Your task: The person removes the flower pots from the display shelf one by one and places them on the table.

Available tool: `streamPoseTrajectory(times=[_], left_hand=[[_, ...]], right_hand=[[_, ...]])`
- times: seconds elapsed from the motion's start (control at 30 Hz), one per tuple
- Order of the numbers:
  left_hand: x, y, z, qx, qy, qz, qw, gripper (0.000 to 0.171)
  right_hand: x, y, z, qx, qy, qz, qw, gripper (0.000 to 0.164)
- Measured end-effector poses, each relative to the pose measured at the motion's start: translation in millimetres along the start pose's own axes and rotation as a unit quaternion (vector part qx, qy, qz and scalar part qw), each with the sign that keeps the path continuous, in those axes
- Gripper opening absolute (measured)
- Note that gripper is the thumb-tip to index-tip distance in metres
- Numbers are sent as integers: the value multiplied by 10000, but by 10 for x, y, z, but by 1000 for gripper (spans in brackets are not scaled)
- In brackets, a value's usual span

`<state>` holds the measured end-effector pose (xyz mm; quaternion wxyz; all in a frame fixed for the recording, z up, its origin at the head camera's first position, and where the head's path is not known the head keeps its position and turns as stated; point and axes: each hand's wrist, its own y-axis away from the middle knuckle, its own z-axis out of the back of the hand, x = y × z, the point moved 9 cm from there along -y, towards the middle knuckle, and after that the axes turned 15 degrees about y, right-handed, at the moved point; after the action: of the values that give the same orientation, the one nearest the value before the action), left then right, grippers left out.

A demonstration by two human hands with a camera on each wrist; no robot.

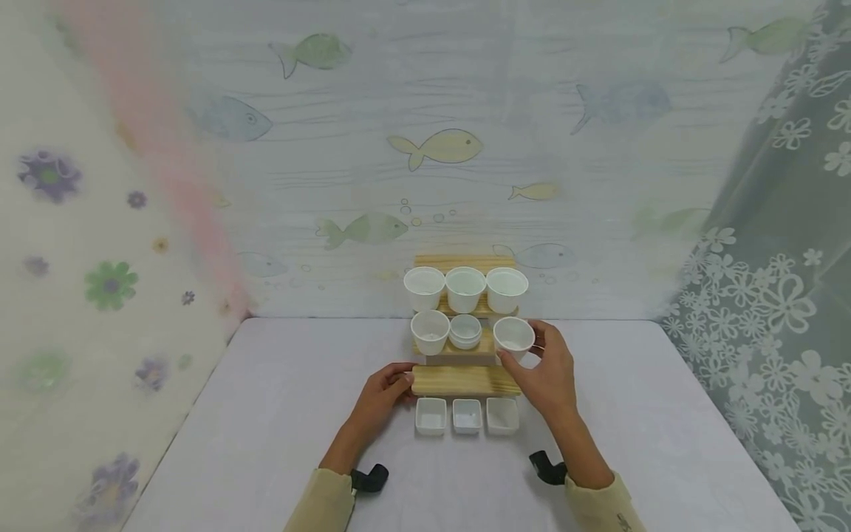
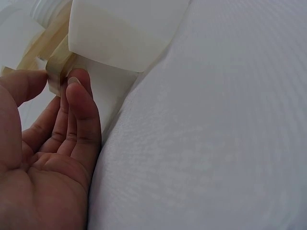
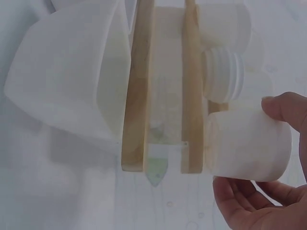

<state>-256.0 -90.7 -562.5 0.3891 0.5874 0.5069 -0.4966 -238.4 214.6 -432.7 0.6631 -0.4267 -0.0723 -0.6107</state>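
Note:
My right hand (image 1: pixel 550 375) grips a round white cup (image 1: pixel 514 336) at the right end of the middle step of a wooden tiered stand. In the right wrist view, the thumb and fingers lie on either side of that cup (image 3: pixel 252 143), whose base is at or very near the board. My left hand (image 1: pixel 379 400) pinches the left end of the stand's front board (image 1: pixel 465 380). Seen from the left wrist, the thumb and fingertips meet the board's end (image 2: pixel 58 64). The middle step (image 1: pixel 477 349) also bears another white cup (image 1: pixel 430 332) and a small ribbed bowl (image 1: pixel 465 331).
Three white cups (image 1: pixel 465 290) line the upper step, in front of the back board (image 1: pixel 465 261). Three square white dishes (image 1: pixel 467 416) stand on the white table (image 1: pixel 266 443) before the stand. A wall with painted fish (image 1: pixel 435 146) rises behind.

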Motion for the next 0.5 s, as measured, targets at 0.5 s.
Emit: streamPoseTrajectory(times=[0.5], left_hand=[[3, -177, 90, 166, -48, -26, 9998, 36]], right_hand=[[-40, 77, 74, -45, 269, -23, 9996, 73]])
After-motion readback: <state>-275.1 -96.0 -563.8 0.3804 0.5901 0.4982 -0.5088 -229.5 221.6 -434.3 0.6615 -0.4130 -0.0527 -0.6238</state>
